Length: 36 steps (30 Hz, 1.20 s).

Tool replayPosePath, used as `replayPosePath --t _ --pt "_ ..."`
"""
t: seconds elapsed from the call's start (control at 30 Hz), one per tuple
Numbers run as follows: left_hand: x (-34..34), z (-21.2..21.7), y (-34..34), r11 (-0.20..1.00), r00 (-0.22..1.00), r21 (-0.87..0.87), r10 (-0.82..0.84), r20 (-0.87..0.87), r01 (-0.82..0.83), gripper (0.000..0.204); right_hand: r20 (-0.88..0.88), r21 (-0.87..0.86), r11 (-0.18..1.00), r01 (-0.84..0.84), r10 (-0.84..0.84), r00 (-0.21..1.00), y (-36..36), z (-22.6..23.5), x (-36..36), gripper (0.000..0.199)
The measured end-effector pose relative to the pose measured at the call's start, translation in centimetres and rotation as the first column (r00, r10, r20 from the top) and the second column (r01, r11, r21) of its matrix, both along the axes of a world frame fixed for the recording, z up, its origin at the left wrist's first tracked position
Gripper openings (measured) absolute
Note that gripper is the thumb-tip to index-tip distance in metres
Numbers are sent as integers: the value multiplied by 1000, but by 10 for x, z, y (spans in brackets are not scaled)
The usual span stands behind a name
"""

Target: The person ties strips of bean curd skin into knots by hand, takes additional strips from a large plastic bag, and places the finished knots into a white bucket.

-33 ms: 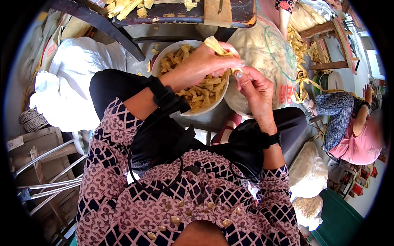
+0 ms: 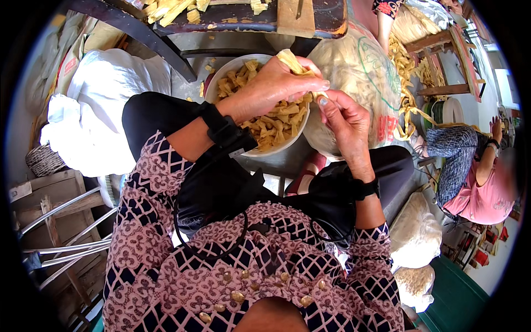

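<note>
Above a white bowl (image 2: 232, 65), my two hands come together on a pale yellow husk-like strip (image 2: 293, 61). My left hand (image 2: 263, 88) is closed round it, and the strip's wider end sticks up past the fingers. Thumb and fingers of my right hand (image 2: 347, 119) pinch the strip's narrow end just to the right. Several small folded yellow husk pieces (image 2: 282, 123) fill the bowl, partly covered by my left hand and wrist. Each wrist wears a black strap.
A dark worn bench (image 2: 232, 21) with more yellow strips stands ahead. Right of the bowl sits a large clear plastic bag (image 2: 354, 66). White sacks (image 2: 105, 110) lie left, metal tubes (image 2: 72, 249) lower left. A person in pink (image 2: 481, 193) sits at right; another person's arm (image 2: 384, 27) reaches in at top.
</note>
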<state>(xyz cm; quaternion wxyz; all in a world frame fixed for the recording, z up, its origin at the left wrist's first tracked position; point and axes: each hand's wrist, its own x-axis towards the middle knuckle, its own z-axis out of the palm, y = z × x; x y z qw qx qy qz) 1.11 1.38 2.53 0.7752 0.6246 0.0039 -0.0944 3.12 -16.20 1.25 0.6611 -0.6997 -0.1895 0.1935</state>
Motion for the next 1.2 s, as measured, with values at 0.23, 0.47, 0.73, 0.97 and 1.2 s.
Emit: replayPosePath --t 0.23,0.47,0.73,0.97,1.2 --pt "-12 -9 7 994 983 14 112 -149 -111 13 -14 -145 989 -27 25 1000 -15 10 -7 12" --pt "10 8 26 979 973 -35 202 114 -199 9 395 -364 931 37 118 911 -13 20 37 11" --pt "77 24 69 873 828 -134 487 278 -468 17 840 -323 920 220 172 514 68 71 142 13" --pt "81 8 68 853 837 -50 520 169 -519 14 669 -383 914 130 177 722 69 36 142 11" --pt "31 10 63 857 954 420 256 158 -300 20 552 -230 961 156 -3 834 40 27 110 15"
